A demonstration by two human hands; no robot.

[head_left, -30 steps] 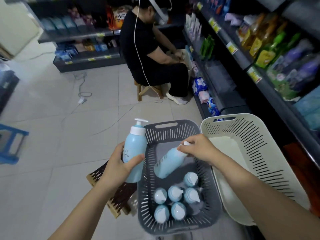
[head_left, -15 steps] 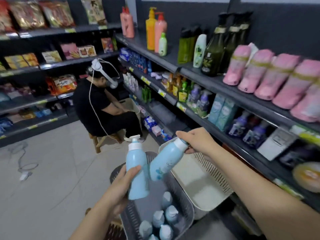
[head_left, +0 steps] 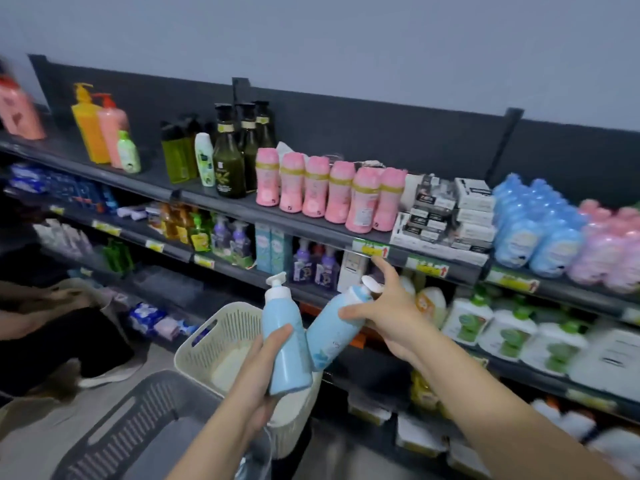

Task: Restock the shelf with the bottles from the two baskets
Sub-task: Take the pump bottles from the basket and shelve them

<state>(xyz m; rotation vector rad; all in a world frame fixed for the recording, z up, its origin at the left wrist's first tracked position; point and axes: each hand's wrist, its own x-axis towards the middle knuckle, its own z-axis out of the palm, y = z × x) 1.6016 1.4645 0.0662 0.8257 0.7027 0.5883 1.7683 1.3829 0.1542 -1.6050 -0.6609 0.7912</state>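
My left hand (head_left: 258, 368) grips an upright light blue pump bottle (head_left: 284, 337) round its lower body. My right hand (head_left: 388, 306) holds a second light blue pump bottle (head_left: 329, 330) near its neck, tilted with the pump toward the shelf; the thumb lies across the bottle and the forefinger points up. Both bottles hang above the cream basket (head_left: 211, 344), which looks bare inside. The grey basket (head_left: 131, 431) sits at the lower left, its contents out of view. The dark top shelf (head_left: 311, 223) runs across the view in front of me.
The top shelf carries orange and pink pump bottles (head_left: 100, 129), dark green bottles (head_left: 232, 157), pink bottles (head_left: 329, 192), boxes (head_left: 450, 216) and blue bottles (head_left: 533, 226). Lower shelves are packed with goods. A seated person (head_left: 45, 327) is at the left.
The view has swung up from the baskets to the shelf. Both hands have lifted their bottles out of the grey basket toward the shelf, and the right forefinger has come off its bottle.
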